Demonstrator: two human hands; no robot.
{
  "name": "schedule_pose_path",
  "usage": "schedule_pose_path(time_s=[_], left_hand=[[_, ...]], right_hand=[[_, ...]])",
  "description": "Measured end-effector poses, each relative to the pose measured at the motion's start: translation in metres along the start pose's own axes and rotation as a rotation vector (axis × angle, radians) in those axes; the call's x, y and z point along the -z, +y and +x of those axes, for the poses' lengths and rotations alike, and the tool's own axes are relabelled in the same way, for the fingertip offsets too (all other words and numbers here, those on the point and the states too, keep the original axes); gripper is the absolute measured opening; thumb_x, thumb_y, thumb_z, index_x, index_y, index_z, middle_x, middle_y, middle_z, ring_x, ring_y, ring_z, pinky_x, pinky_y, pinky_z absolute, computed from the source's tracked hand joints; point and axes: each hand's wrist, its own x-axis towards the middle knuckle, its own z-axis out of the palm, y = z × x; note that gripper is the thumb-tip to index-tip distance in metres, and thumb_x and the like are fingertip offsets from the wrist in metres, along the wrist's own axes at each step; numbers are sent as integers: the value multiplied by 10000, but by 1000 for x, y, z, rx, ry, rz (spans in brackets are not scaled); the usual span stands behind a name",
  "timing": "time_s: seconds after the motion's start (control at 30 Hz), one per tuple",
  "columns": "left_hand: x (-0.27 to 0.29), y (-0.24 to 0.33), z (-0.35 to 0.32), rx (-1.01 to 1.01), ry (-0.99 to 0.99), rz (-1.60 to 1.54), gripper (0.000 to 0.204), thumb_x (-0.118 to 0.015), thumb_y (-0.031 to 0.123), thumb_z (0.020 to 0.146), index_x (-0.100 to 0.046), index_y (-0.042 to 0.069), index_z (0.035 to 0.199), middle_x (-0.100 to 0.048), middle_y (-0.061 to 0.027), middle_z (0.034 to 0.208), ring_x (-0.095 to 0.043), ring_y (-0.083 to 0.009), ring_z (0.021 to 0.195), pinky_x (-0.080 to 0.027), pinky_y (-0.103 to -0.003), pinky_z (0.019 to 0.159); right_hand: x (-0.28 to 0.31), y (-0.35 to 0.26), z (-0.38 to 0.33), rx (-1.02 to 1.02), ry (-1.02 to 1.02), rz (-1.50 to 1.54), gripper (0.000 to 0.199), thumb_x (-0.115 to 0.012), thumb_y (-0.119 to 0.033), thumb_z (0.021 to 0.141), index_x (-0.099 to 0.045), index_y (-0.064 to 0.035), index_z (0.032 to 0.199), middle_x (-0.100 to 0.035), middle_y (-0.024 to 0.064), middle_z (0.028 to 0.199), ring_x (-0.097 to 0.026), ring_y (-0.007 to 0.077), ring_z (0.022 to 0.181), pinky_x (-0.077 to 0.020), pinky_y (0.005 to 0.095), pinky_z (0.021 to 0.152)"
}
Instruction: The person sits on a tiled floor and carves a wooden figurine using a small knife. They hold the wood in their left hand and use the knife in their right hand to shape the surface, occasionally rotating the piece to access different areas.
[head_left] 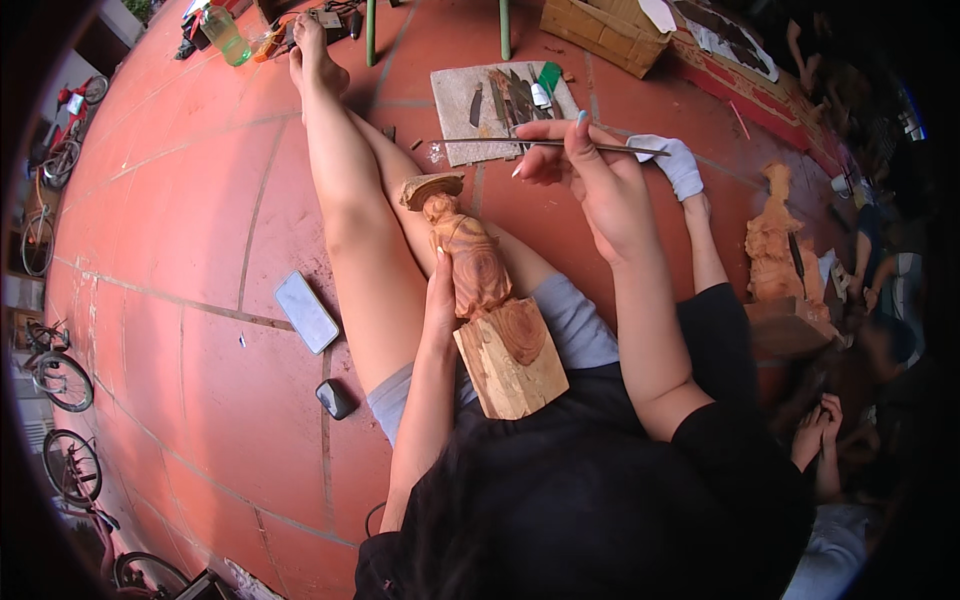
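My left hand (440,300) is closed round the side of a carved wooden figure (475,265) with a broad hat-like top. The figure lies tilted over my lap, its uncut square base (510,360) toward my body. Above and to the right of it, my right hand (605,190) pinches a long, thin metal tool (480,141) between thumb and fingers. The tool lies nearly level, pointing left, apart from the figure. Whether it is a file or a blade, I cannot tell.
Several carving tools (512,100) rest on a pale slab (455,95) ahead. A phone (306,312) and small black case (336,399) lie left. Beside my right arm is someone's white-covered limb (672,165). Another carving (785,250) stands right, a cardboard box (600,35) beyond.
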Motion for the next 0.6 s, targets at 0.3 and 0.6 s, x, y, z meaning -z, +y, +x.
schedule_pose_path(time_s=[0.3, 0.6], left_hand=[[2, 28, 2, -112, -210, -29, 805, -522, 577, 873, -299, -2, 1385, -457, -213, 1311, -587, -356, 1066, -571, -440, 800], [-42, 98, -9, -333, -90, 182, 923, -825, 410, 668, -381, -88, 1306, -545, -202, 1212, -606, -300, 1050, -500, -422, 918]], right_hand=[[-30, -21, 38, 373, 194, -176, 305, -685, -289, 873, -685, 11, 818, -516, -15, 539, -459, 45, 481, -330, 200, 463], [-29, -22, 34, 564, 82, -149, 497, -543, -530, 889, -639, -46, 834, -605, -2, 609, -533, 116, 573, -404, 270, 592]])
